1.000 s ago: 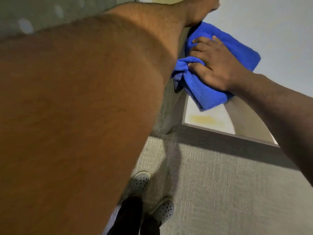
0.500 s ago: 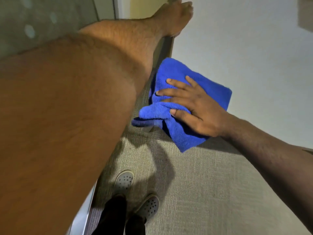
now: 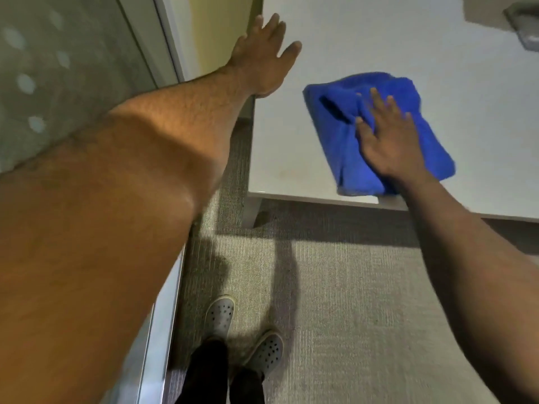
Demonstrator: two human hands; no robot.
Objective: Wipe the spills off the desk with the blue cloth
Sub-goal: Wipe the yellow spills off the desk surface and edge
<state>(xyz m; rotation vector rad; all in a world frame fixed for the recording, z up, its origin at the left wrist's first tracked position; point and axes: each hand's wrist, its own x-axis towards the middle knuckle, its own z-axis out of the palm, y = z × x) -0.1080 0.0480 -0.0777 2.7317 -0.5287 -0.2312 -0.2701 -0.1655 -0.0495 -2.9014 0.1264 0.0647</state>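
Note:
The blue cloth lies bunched on the white desk, close to its near edge. My right hand presses flat on the cloth, fingers spread, palm down. My left hand rests open on the desk's left edge, fingers apart, holding nothing. A faint yellowish smear shows on the desk surface left of the cloth, near the front corner.
A desk leg stands at the near left corner. Grey carpet covers the floor, with my feet in grey perforated clogs below. A frosted glass partition runs along the left. A grey object sits at the desk's far right.
The cloth and my right hand have slid from the desk's left corner edge to the right, further onto the surface. My left hand now rests flat and spread on the edge.

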